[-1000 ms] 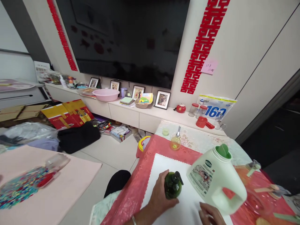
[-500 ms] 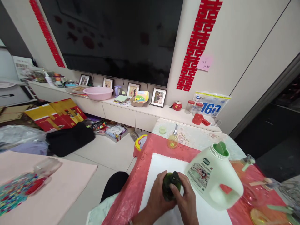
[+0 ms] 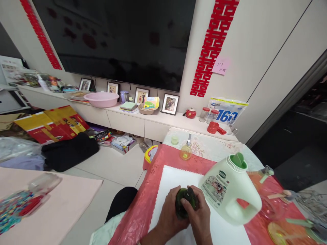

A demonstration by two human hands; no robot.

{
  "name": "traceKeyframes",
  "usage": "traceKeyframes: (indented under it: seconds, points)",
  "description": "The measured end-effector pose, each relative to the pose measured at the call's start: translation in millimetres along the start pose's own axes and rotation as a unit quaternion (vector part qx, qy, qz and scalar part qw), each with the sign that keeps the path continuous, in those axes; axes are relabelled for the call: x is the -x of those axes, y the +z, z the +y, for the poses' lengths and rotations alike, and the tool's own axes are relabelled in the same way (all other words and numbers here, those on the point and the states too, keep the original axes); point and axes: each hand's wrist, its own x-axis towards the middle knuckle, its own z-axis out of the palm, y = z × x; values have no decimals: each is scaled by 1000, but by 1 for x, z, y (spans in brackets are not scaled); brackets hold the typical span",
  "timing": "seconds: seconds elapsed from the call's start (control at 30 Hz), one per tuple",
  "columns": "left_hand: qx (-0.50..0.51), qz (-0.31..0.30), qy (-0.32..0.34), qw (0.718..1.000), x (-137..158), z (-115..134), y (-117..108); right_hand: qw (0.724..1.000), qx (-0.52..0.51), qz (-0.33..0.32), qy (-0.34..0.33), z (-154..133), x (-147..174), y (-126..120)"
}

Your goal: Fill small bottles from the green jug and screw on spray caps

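A small dark green bottle with a black top is held between my hands, seen from above. My left hand wraps round its left side. My right hand closes on the right side, its thumb lying over the black top. My palms hide the bottle's lower part. Both hands are above a white scalloped mat. Just right of them stands a large pale green jug with a label, its neck uncapped and a green piece sticking out of the mouth.
Red cloth covers the table around the mat. Behind it stand a clear bottle with yellow liquid and a small green cup. Transparent containers crowd the right side. At left a pink-topped table bears colourful bits.
The whole view has shifted slightly, so things sit a little further left. My hands keep their hold on the green bottle, with the right thumb still on its top.
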Motion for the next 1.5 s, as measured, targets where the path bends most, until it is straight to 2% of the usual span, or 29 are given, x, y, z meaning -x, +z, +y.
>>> traceKeyframes:
  seconds: [0.37,0.5,0.63,0.8,1.07,1.23,1.4,1.5]
  points:
    - [-14,5,2,1000,-1,2,0,992,-79,-100,23,3,0,-8]
    - [-7,0,-7,1000,-2,5,0,990,-82,-114,21,3,-2,-11]
    - [-5,-3,-23,1000,-2,5,-2,992,-86,-90,32,10,3,-7]
    - [-12,1,5,1000,-2,4,-1,984,-123,-39,122,19,6,-1]
    - [-2,-6,-15,1000,-2,4,-1,983,-144,-63,95,1,-3,-7]
    - [15,-25,-29,999,-4,9,-6,979,-139,-106,104,-11,-1,-11]
    - [3,-33,-32,999,-4,12,-8,987,-90,-48,127,-8,1,-7]
    - [2,-27,-23,999,-4,10,-7,987,-79,-40,132,-8,-2,-5]
